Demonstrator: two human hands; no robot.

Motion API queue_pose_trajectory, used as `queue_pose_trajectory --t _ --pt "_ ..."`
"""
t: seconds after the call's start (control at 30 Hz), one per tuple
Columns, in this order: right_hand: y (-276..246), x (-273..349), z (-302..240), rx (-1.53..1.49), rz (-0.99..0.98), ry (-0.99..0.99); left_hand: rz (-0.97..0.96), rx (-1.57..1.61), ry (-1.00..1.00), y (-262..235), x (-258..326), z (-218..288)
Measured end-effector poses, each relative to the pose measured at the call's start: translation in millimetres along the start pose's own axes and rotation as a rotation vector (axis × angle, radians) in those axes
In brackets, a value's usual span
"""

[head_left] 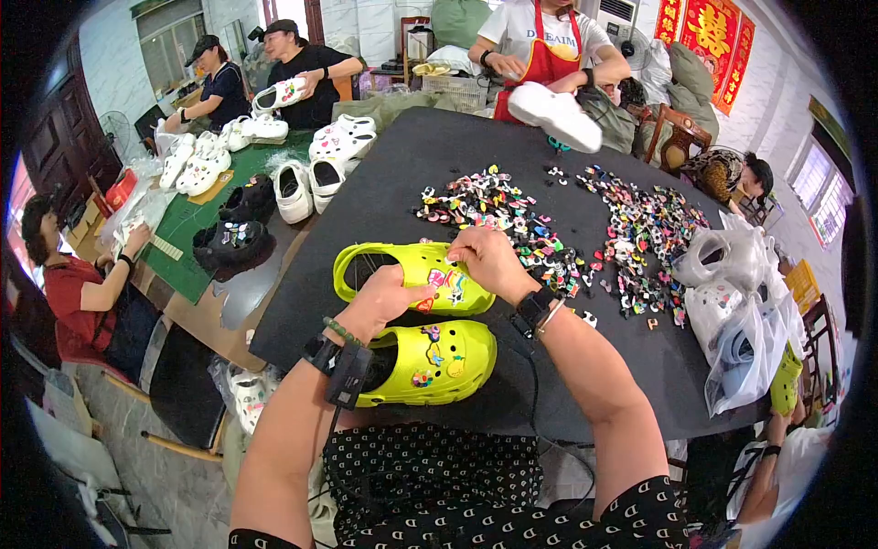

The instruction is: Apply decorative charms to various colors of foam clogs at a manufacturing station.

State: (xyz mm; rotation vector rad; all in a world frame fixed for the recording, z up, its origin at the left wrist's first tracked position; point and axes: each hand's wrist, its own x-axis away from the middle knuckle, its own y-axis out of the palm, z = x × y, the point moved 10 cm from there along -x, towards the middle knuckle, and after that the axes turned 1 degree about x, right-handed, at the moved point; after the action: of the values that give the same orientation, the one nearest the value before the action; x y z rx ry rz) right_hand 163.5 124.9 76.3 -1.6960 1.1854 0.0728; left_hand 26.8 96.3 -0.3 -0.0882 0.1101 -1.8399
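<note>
Two lime-green clogs lie side by side in front of me, toes to the right. On the farther clog several colourful charms sit in the toe holes. My left hand grips that clog at the side of its foot opening, thumb by the charms. Over its toe, the fingertips of my right hand are pinched together against the upper; what they hold is too small to make out. The nearer clog, untouched by my fingers, carries several charms, and my left wrist partly covers its heel.
Loose charms lie in heaps across the black table. At its right edge are bagged clogs. White clogs and black clogs stand to the left. Co-workers sit or stand around; one across holds a white clog.
</note>
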Motion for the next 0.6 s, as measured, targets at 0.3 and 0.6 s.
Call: queue_pose_trajectory --t 0.3,0.6 --pt "0 7 82 -0.322 0.108 0.582 -0.138 0.155 -0.165 13 11 -4" --pt "-54 51 109 0.161 0.076 0.486 -0.132 0.076 -0.188 12 -22 6"
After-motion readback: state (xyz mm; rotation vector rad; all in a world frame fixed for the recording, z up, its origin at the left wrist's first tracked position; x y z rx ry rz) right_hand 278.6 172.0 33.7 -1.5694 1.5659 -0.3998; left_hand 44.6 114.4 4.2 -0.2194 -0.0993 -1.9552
